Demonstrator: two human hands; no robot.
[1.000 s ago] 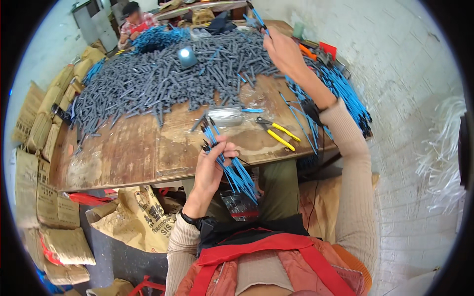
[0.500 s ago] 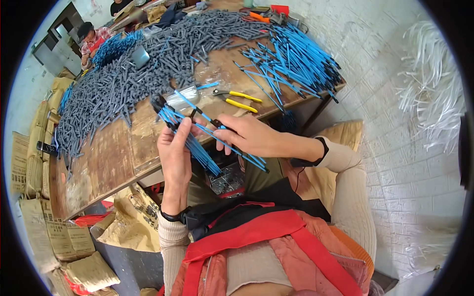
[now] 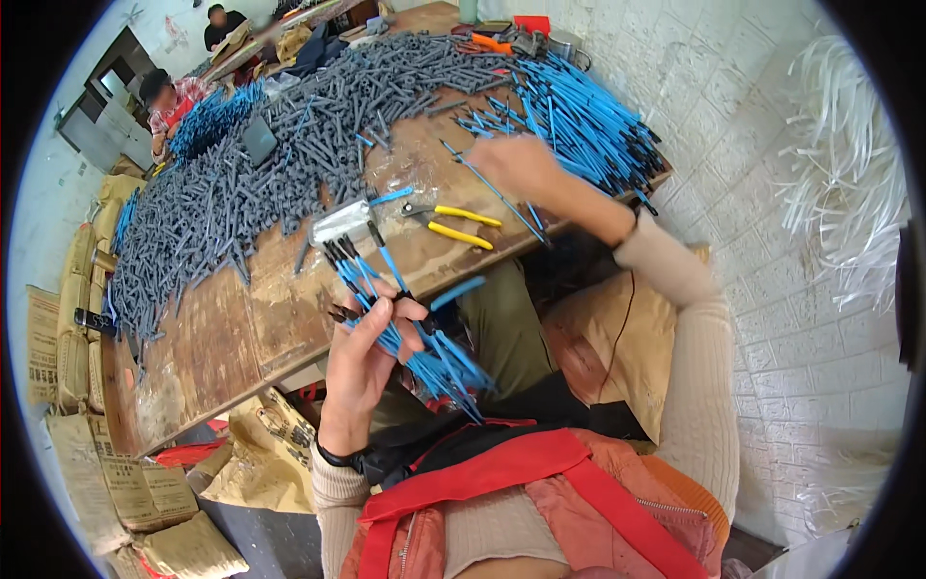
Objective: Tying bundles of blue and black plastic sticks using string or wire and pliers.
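Observation:
A bundle of thin blue rods with black ends (image 3: 427,362) is gripped in my left hand (image 3: 362,357), in front of the table's near edge. The fingers wrap round the rods, which fan out above and below the fist. My right hand (image 3: 521,174) is over the right part of the table, beside a large pile of similar blue rods (image 3: 584,121). Motion blurs its fingers, so I cannot tell whether they hold anything. A single loose blue rod (image 3: 497,191) slants just below that hand. Yellow-handled pliers (image 3: 453,222) lie on the table between my hands.
Grey ribbed plugs (image 3: 227,183) form a huge heap across the wooden table (image 3: 212,323). A clear plastic-wrapped packet (image 3: 340,222) lies near the pliers. Two people sit beyond the heap at the far left. Brown sacks (image 3: 125,473) stand at the lower left.
My right hand has left the bundle and moved up and right to the rod pile. My left hand still holds its bundle, now lower and nearer to me.

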